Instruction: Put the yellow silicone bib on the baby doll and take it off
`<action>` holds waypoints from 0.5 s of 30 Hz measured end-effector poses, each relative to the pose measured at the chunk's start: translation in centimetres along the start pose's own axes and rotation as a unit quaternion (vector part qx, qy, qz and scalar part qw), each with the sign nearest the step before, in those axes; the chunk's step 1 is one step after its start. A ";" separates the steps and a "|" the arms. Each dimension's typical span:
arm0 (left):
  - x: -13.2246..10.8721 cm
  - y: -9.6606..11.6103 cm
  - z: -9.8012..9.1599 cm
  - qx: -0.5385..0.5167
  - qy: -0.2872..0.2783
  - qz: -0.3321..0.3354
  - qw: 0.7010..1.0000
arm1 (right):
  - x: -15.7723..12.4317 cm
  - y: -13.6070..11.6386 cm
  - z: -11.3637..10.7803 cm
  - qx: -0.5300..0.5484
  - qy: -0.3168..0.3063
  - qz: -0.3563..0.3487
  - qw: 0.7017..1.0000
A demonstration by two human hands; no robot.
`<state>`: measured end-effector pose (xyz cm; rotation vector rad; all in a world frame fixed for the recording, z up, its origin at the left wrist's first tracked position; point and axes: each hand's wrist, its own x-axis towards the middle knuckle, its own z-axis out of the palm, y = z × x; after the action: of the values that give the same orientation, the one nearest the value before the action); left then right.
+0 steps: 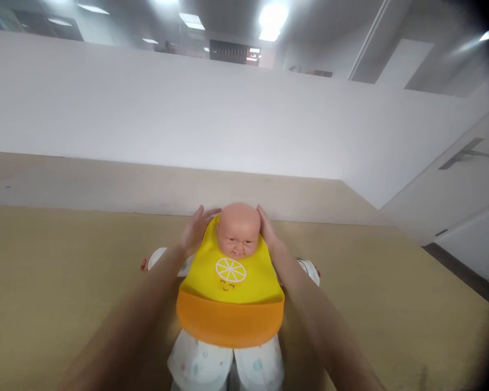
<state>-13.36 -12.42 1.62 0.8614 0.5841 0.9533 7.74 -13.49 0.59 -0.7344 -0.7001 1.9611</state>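
Note:
A baby doll (240, 222) lies face up on a tan surface, its arms spread to both sides. It wears a yellow bib (248, 279) with a white lemon-slice print, a smiling face and an orange catch pocket (230, 323) at the bottom. My left hand (195, 231) is beside the doll's head, closed at the bib's neck strap, one finger reaching towards the head. On the other side my right hand (268, 228) closes at the opposite strap, pressed near the head. The fingertips of both hands are partly hidden behind the head and bib.
The doll's white printed trousers (206, 358) extend towards me. Beyond the tan surface (65, 271) stands a low white wall (167, 114) with glass above it. A white door with a handle (464, 155) is at the right.

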 end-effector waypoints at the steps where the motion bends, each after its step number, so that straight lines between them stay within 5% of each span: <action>1: -0.5 -0.3 -0.1 0.004 0.000 0.008 1.000 | -0.5 0.4 0.1 0.019 -0.006 0.020 1.000; 6: -2.8 -2.1 -0.8 0.024 0.027 0.046 0.998 | -1.6 2.7 -0.5 0.035 -0.001 0.005 0.999; 15: -5.8 -4.4 -1.7 0.085 0.082 0.016 0.993 | -3.6 5.3 -1.0 -0.021 0.030 0.040 0.999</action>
<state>-15.36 -18.20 -2.58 0.9527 0.8035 1.0198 7.09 -18.83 -3.03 -0.8558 -0.6861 1.9935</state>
